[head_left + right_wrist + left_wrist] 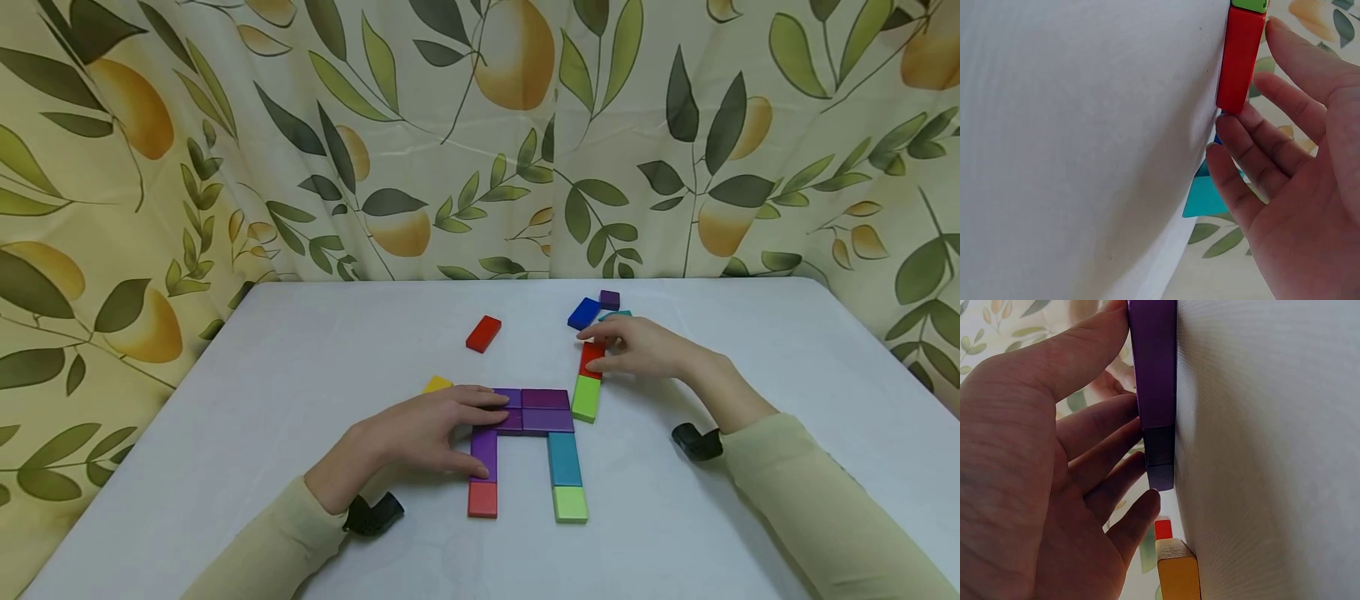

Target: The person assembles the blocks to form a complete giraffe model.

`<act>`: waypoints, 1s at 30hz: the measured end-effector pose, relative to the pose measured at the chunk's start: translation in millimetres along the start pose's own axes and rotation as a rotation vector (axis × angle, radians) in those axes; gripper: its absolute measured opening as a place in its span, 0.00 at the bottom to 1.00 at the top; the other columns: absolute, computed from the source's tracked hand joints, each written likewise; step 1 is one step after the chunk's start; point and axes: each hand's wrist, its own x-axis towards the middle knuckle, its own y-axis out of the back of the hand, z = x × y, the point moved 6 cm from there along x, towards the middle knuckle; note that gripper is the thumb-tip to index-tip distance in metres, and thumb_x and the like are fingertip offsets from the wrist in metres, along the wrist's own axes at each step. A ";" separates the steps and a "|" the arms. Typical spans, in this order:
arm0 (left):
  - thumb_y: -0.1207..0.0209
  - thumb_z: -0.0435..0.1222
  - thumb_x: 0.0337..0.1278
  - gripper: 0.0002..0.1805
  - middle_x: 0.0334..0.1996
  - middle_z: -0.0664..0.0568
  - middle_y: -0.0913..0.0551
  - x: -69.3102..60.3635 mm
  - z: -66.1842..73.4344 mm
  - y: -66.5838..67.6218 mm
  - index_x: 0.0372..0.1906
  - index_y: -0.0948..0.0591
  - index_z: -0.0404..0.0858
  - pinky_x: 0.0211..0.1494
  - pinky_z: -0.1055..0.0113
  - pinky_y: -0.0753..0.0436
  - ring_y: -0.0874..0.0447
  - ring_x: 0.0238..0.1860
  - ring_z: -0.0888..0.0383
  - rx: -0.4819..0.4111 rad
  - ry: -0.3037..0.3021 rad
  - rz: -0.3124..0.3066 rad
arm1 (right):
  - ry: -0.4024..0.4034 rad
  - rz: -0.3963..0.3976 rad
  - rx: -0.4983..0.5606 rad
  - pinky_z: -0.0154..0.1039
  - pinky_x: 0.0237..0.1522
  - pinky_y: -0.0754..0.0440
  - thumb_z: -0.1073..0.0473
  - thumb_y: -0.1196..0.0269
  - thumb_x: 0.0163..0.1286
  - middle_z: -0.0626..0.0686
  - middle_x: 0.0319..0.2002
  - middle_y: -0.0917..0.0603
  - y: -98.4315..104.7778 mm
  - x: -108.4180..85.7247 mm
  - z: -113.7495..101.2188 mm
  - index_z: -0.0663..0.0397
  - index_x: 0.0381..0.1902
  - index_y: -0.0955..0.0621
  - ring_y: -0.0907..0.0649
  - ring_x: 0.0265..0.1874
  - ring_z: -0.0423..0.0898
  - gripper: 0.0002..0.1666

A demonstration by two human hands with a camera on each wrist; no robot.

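Observation:
My left hand (pixel 423 429) rests with fairly straight fingers on a flat figure of blocks, its fingertips on purple blocks (pixel 546 420) and its thumb on the purple block (pixel 484 450) of the left leg. A coral red block (pixel 483 501) ends that leg; a teal block (pixel 566 460) and a light green block (pixel 571 505) form the right leg. My right hand (pixel 648 346) touches a red block (pixel 591 353) with thumb and fingertips, its fingers loosely bent. That block meets a lime green block (pixel 586 398), which adjoins the figure's upper right corner.
Beyond my right hand lie a blue block (pixel 583 313), a small dark purple block (pixel 610 299) and a partly hidden teal block (pixel 1205 196). A loose red block (pixel 483 333) is at the back middle. Behind my left hand a yellow block (pixel 437 384) shows partly.

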 end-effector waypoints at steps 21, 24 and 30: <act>0.32 0.55 0.59 0.39 0.76 0.62 0.38 -2.1 2.1 1.4 0.74 0.29 0.49 0.73 0.60 0.35 0.48 0.77 0.59 -0.010 0.007 0.006 | -0.018 0.112 -0.040 0.51 0.50 0.20 0.55 0.32 0.70 0.58 0.46 0.18 13.9 13.3 -2.0 0.65 0.62 0.21 0.22 0.47 0.54 0.27; 0.32 0.54 0.59 0.39 0.76 0.62 0.38 -1.9 1.9 1.6 0.74 0.28 0.48 0.73 0.60 0.35 0.48 0.77 0.59 -0.011 0.001 0.010 | -0.035 0.140 -0.038 0.55 0.54 0.21 0.56 0.32 0.70 0.63 0.51 0.20 18.9 19.1 -0.5 0.66 0.63 0.22 0.23 0.51 0.58 0.29; 0.32 0.55 0.59 0.39 0.76 0.62 0.39 -1.0 3.5 1.6 0.74 0.28 0.48 0.74 0.59 0.37 0.48 0.77 0.59 0.000 0.005 0.001 | -0.073 0.160 -0.040 0.57 0.56 0.22 0.56 0.33 0.70 0.66 0.56 0.22 23.9 29.4 6.9 0.68 0.65 0.25 0.24 0.54 0.61 0.31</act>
